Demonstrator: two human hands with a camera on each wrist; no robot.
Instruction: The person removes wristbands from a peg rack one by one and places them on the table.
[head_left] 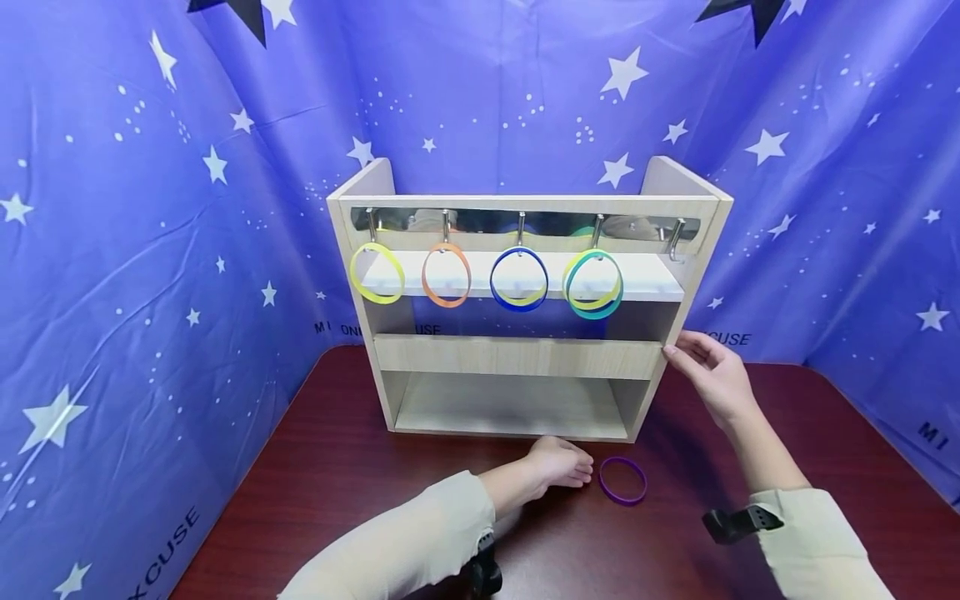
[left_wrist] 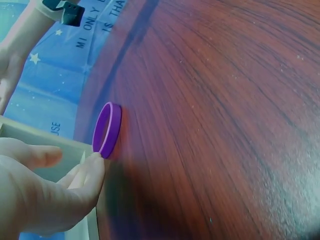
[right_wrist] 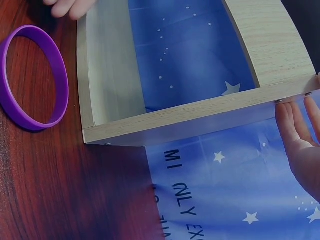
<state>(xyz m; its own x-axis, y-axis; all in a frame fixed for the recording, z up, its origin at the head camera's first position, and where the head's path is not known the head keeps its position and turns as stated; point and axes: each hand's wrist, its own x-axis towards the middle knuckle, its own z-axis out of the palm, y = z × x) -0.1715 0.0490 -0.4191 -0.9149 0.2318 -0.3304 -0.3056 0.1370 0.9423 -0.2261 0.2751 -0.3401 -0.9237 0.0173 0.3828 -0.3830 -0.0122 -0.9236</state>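
A purple silicone wristband lies on the dark red table in front of a pale wooden rack. My left hand reaches in from its left with fingers extended; in the left wrist view the fingertips are right by the wristband, and contact is hard to tell. Thumb and fingers stand apart there, with nothing between them. At the rack's right side panel, my right hand touches the edge with its fingertips. The right wrist view shows those fairly straight fingers against the panel.
Along the rack's metal strip, hooks carry a yellow band, an orange band, a blue band with yellow showing behind it, and a teal band overlapping a yellow one. The rightmost hook is bare. A starry blue curtain surrounds the table.
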